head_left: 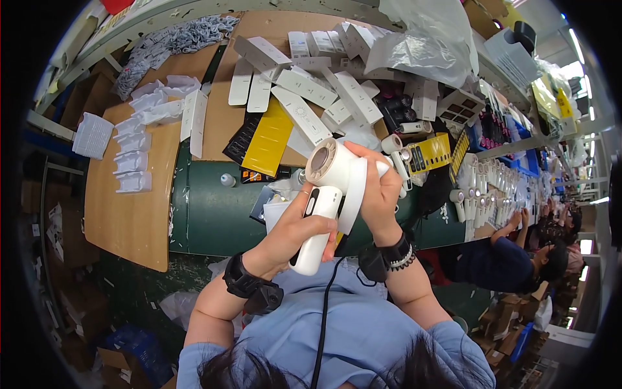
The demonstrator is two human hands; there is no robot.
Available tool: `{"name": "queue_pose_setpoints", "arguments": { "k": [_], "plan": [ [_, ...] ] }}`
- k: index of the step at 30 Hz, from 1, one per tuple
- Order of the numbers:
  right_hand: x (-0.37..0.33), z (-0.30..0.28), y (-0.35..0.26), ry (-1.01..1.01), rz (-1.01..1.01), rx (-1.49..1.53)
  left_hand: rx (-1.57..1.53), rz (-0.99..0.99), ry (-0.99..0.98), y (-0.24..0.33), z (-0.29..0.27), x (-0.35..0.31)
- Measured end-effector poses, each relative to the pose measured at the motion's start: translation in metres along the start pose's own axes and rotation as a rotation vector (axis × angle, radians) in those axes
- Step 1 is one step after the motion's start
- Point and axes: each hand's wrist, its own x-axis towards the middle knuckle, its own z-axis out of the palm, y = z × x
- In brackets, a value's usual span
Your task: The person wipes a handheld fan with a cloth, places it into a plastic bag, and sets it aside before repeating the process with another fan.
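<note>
Green worktop [207, 211] — white device [328, 200] in both hands [286, 235] [381, 198]

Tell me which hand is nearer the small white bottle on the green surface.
Left. The left hand is right of the bottle and lower in the picture; the right hand is farther right, beyond the white handheld device.

A light-blue short-sleeved top [291, 330] fills the lower middle of the frame, strands of hair [236, 371] over it at the bottom edge and a black cable [323, 311] running down its front. Black straps [240, 275] with bulky black modules [264, 298] circle both wrists, joined on the right one by a pale beaded bracelet [403, 262]; the left hand [285, 232] wears a thin ring [305, 192].
</note>
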Motion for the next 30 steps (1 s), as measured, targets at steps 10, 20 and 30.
{"name": "queue_pose_setpoints", "arguments": {
  "k": [10,20,30],
  "plan": [
    [0.011,-0.002,0.01,-0.033,0.121,0.063,-0.136,0.0,-0.064,-0.002,-0.004,0.004],
    [0.014,-0.018,-0.02,-0.06,0.392,0.614,-0.41,-0.039,-0.206,0.013,0.01,-0.014],
    [0.006,-0.014,-0.027,-0.127,0.354,0.664,-0.339,0.002,-0.182,0.019,0.013,-0.02]
  ]
}}
